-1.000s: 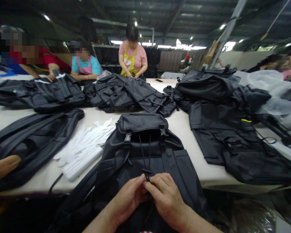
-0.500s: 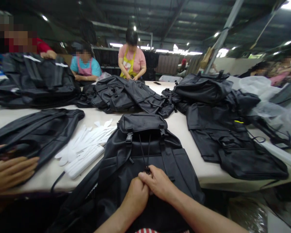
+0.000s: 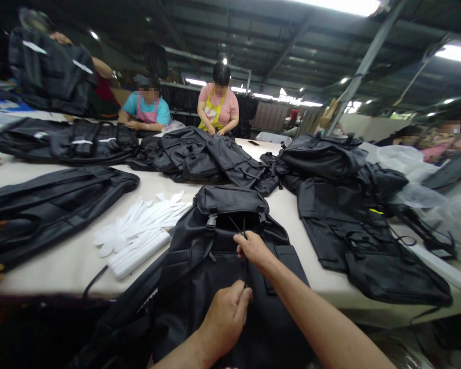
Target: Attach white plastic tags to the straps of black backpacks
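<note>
- The backpack [image 3: 200,266] lies flat at lower centre, its base hanging over the near edge of the table [image 3: 61,264], its flap [image 3: 230,199] thrown back toward the middle; that leaves the mouth bare and within reach
- The right hand [image 3: 253,248] pinches the cord [image 3: 246,271] at the bag's mouth, just below the flap; fingertips closed, wrist across the front panel
- The left hand [image 3: 226,315] is clenched on the cord's lower end near the bottom edge; the thin line between the fists looks straight, so they seem to pull against each other
- White strips [image 3: 138,233] lie fanned left of the backpack, close by
- Half a second ago both hands were bunched together low on the front panel; now they are apart, the right one higher by the flap, the left one lower
- At upper left a co-worker's bag [image 3: 49,72], then resting on the table, is now held up in the air
</note>
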{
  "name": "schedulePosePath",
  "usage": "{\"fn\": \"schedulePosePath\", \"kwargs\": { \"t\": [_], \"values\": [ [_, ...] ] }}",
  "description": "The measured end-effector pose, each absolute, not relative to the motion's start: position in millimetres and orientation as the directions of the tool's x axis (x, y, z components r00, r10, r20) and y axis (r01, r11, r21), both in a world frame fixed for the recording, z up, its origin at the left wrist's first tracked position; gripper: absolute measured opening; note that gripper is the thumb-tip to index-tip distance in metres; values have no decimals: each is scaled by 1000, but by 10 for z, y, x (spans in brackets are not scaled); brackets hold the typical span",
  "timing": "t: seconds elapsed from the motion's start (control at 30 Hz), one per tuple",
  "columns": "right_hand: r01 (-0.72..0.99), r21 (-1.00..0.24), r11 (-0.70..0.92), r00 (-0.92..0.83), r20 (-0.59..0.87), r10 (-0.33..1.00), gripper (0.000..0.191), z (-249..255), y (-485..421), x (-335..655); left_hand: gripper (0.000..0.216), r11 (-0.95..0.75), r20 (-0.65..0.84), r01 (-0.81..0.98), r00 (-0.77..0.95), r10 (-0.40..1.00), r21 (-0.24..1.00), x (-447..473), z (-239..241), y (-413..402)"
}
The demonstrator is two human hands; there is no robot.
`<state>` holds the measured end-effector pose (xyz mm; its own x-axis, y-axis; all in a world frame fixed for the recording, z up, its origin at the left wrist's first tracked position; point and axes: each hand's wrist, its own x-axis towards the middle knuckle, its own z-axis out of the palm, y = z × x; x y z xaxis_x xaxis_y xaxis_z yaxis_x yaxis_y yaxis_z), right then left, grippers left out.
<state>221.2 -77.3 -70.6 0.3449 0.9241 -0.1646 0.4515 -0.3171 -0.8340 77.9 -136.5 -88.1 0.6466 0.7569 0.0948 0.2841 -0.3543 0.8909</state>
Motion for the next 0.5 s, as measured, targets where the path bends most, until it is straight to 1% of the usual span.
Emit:
{"fn": "schedulePosePath", "kwargs": {
  "t": [0.13, 0.27, 0.37, 0.5],
  "values": [
    [556, -727, -404, 383, -207, 900, 29, -727, -258, 2383, 29, -309, 90, 236, 645, 759, 921, 709, -897, -1370],
    [647, -588, -485, 434, -238, 869, 30, -742, 141, 2439, 32, -223, 46, 232, 586, 809, 947, 642, -905, -1313],
    [678, -503, -536, 456, -283, 844, 31, -771, 311, 2437, 33, -178, 32, 211, 553, 833, 961, 611, -889, -1282],
    [689, -429, -584, 496, -307, 812, 31, -849, 411, 2455, 33, -145, 14, 171, 600, 800, 975, 590, -873, -1281]
  ]
}}
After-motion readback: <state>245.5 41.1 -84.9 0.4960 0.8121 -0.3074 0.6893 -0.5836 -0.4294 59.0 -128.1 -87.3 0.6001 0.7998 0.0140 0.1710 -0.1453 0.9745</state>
